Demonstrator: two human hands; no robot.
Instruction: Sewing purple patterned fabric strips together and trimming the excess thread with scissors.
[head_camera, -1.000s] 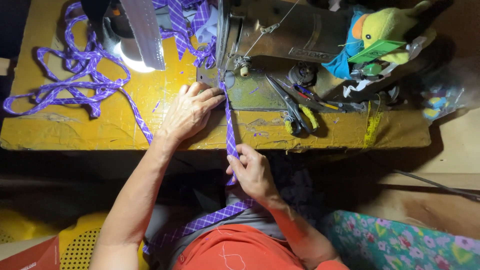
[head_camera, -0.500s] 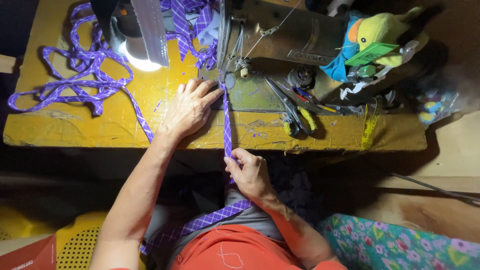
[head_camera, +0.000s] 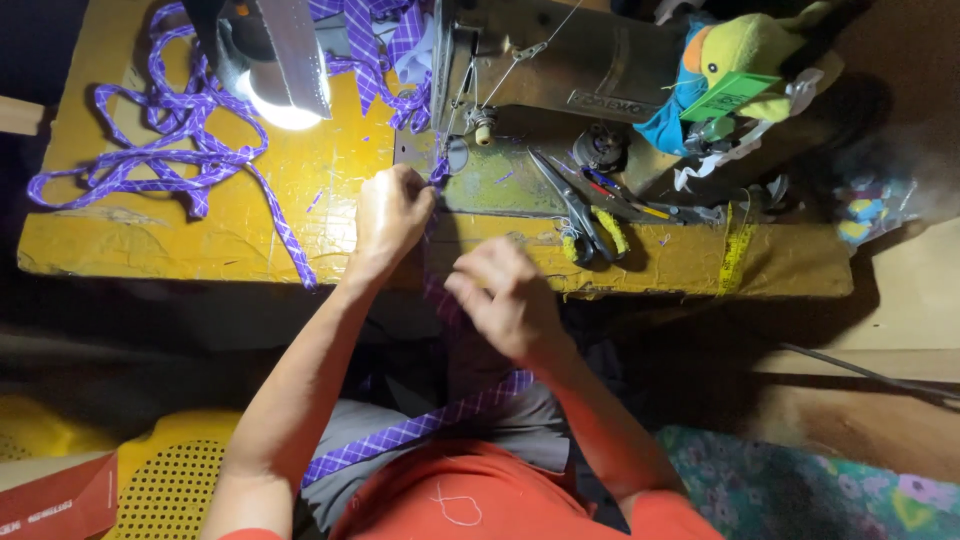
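A green rectangular tag (head_camera: 733, 95) hangs on the stuffed toy (head_camera: 745, 45); a red box (head_camera: 55, 500) sits bottom left.

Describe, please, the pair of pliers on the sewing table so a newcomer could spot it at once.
Start at the grey sewing machine on the yellow table. Just in front of its base, right of the right hand, lie the pliers. Their yellow-and-black handles set them apart from the darker tools beside them.
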